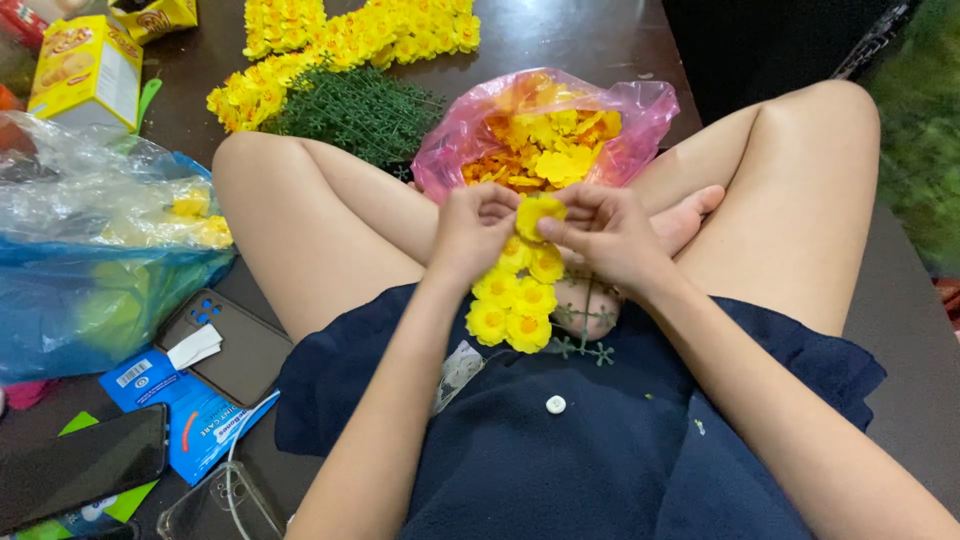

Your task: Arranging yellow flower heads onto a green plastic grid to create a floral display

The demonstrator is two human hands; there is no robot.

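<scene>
I sit cross-legged, and my left hand [472, 228] and my right hand [603, 232] meet over my lap. Both pinch one yellow artificial flower head [537, 212] at the top of a short string of yellow flowers [515, 300] that hangs down onto my dark blue shirt. A thin green plastic stem [583, 335] with small prongs trails from under my right hand. Just beyond my hands an open pink plastic bag [455, 140] holds several loose yellow and orange flower heads.
Finished yellow flower strands [340, 40] and a pile of green plastic stems [355, 110] lie on the dark floor ahead. At left are a blue and clear plastic bag [90, 260], a yellow box [85, 70], two phones [235, 345] and a blue packet [190, 410].
</scene>
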